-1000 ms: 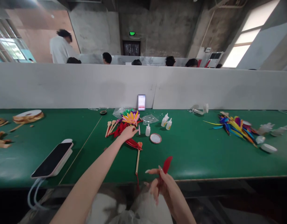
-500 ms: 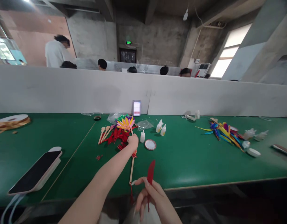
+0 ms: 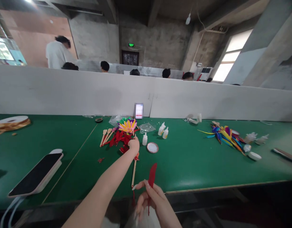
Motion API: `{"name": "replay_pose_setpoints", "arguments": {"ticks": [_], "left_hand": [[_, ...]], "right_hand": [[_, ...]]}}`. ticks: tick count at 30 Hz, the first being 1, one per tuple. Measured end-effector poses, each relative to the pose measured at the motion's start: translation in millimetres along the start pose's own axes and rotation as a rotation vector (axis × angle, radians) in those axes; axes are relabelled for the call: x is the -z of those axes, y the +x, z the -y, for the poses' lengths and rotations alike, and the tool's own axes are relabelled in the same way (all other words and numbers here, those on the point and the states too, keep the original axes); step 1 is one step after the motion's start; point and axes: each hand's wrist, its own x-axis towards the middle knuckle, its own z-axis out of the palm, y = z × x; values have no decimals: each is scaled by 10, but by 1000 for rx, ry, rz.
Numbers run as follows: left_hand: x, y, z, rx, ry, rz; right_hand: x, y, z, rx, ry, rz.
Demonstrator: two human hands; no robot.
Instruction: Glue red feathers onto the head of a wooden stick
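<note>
My right hand (image 3: 153,198) is near the front edge of the table, its thumb and forefinger pinching a red feather (image 3: 152,174) held upright. My left hand (image 3: 134,145) reaches out over the pile of red feathers (image 3: 118,138), fingers curled; whatever they hold, if anything, is hidden. Below it lies a wooden stick (image 3: 134,174) with an orange-red top and a red tassel (image 3: 133,196) at its near end. Just right of my left hand stands a white glue bottle (image 3: 144,139), with a round white dish (image 3: 152,147) by it. Pink and yellow feathers (image 3: 127,126) lie beyond.
Several wooden sticks (image 3: 104,136) lie left of the feathers. Two more glue bottles (image 3: 163,130) stand behind the dish. A phone (image 3: 138,110) leans on the white partition (image 3: 100,91). At left are a tablet-like device (image 3: 36,174) and ribbon roll (image 3: 11,123); more feathers (image 3: 228,136) lie right.
My left hand has shifted slightly left and nearer to me over the red feathers. My right hand, still pinching the red feather, has moved slightly left.
</note>
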Motion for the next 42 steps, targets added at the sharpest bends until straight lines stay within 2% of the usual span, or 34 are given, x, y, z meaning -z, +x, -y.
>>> {"name": "replay_pose_setpoints", "arguments": {"ticks": [7, 11, 17, 22, 32, 35, 38, 40, 42], "left_hand": [[47, 133, -32, 99, 14, 105], [39, 121, 32, 66, 12, 138], [74, -19, 127, -30, 4, 155], [124, -26, 161, -74, -10, 105], [44, -7, 95, -148, -25, 55], [145, -49, 95, -170, -67, 57], [359, -129, 130, -192, -150, 35], [540, -274, 174, -235, -235, 13], [719, -546, 243, -313, -341, 11]], "right_hand": [[-1, -49, 18, 10, -21, 23], [31, -58, -21, 8, -5, 31], [44, -82, -31, -10, -83, 22], [13, -97, 15, -17, -97, 9], [39, -127, 28, -37, -25, 29], [52, -127, 23, -27, -22, 24], [63, -129, 36, -12, -40, 12], [58, -139, 73, 14, -58, 1], [34, -158, 131, 59, -86, -33]]}}
